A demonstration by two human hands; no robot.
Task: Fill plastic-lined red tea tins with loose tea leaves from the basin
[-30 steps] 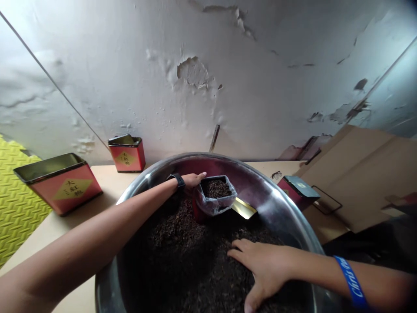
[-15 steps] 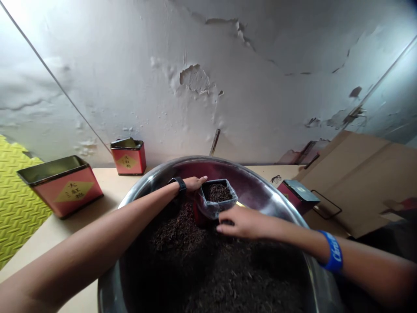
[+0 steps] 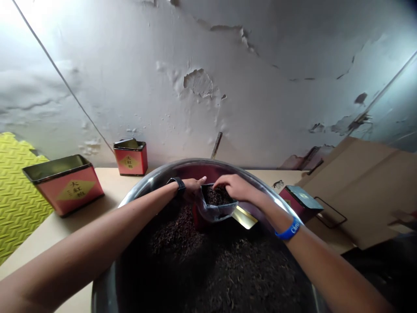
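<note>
A tin lined with a clear plastic bag [image 3: 221, 211] stands in a large metal basin [image 3: 208, 163], filled near its top with dark tea leaves [image 3: 218, 196]. My left hand [image 3: 192, 186] grips the tin and its liner at the left side, thumb stretched along the rim. Over the tin's far edge, my right hand [image 3: 237, 186] is bent downward with its fingers curled together, fingertips at the leaves. Whatever those fingers may hold is hidden. Loose tea [image 3: 247, 274] covers the basin floor around the tin. A gold-coloured metal lid or scoop [image 3: 244, 217] lies just right of it.
Left of the basin stand a large open red tin [image 3: 76, 189] and a smaller red tin [image 3: 130, 161] with a loose lid in its mouth. At right are a closed tin [image 3: 299, 202], glasses [image 3: 278, 184] and a brown paper bag [image 3: 368, 187]. A peeling wall [image 3: 260, 95] rises behind.
My right hand has moved up from the tin's near right corner to over its opening. The gold-coloured piece now shows more. My left hand keeps its hold.
</note>
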